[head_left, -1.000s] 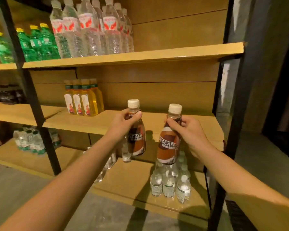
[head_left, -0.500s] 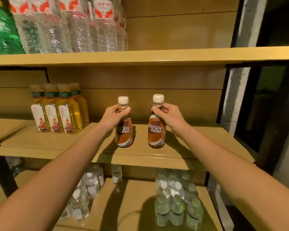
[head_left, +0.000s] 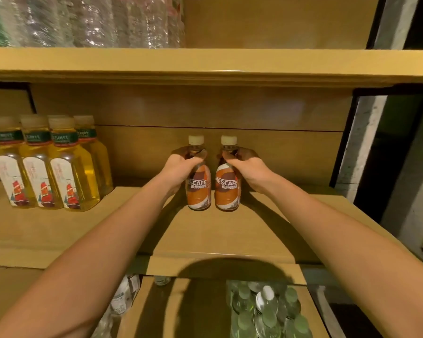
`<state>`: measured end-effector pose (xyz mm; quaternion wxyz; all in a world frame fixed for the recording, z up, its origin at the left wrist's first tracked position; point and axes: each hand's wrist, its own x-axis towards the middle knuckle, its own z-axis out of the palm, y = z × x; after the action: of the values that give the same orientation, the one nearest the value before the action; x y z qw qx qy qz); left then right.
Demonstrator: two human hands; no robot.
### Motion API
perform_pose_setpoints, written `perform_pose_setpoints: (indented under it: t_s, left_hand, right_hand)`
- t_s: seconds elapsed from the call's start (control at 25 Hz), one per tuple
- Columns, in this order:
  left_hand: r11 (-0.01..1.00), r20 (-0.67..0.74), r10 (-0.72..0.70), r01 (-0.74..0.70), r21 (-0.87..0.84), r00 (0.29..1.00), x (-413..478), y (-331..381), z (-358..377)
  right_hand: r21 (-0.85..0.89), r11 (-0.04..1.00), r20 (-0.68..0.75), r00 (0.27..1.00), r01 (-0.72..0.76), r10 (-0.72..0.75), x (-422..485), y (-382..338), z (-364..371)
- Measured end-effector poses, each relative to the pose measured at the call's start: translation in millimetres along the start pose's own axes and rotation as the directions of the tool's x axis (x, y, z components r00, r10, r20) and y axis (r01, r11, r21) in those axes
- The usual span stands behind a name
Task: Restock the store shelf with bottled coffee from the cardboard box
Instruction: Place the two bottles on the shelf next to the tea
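Observation:
Two brown-and-orange coffee bottles with cream caps stand upright side by side near the back of the middle wooden shelf (head_left: 217, 235). My left hand (head_left: 178, 167) grips the neck and shoulder of the left coffee bottle (head_left: 198, 189). My right hand (head_left: 247, 167) grips the upper part of the right coffee bottle (head_left: 227, 191). Both bottles' bases appear to rest on the shelf board. The cardboard box is out of view.
Several yellow tea bottles (head_left: 59, 167) stand in a group at the left of the same shelf. Clear water bottles (head_left: 95, 20) line the shelf above. Small water bottles (head_left: 266, 311) sit on the lower shelf. A grey wall (head_left: 401, 167) bounds the right side.
Both hands have carried the coffee bottles forward and deeper into the middle shelf, bringing them closer together. The view has moved nearer to the shelf.

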<state>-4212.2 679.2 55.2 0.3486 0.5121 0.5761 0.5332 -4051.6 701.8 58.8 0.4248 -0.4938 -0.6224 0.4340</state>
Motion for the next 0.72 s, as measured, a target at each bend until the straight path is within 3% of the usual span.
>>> perform_pose_setpoints:
  t_s: [0.16, 0.32, 0.48, 0.64, 0.72]
  left_hand:
    - [0.995, 0.032, -0.059, 0.061, -0.073, 0.998, 11, -4, 19]
    - [0.992, 0.035, -0.065, 0.068, -0.102, 0.997, 17, -2, 25]
    - [0.992, 0.029, -0.064, 0.067, -0.103, 0.998, 20, -4, 32]
    - [0.998, 0.077, -0.017, 0.012, 0.059, 0.997, 19, -20, 22]
    - [0.96, 0.147, -0.04, -0.003, 0.281, 0.988, 17, -41, 5]
  right_hand:
    - [0.01, 0.997, -0.015, 0.997, -0.082, 0.082, 13, 11, -6]
    - [0.107, 0.993, 0.015, 0.999, 0.042, -0.043, 28, 19, -5]
    - [0.032, 0.994, 0.033, 0.993, 0.109, -0.11, 35, 21, -3]
    - [-0.069, 0.996, 0.028, 0.998, -0.051, 0.053, 21, 31, -10]
    - [-0.219, 0.976, 0.089, 0.996, 0.007, 0.013, 13, 47, -15]
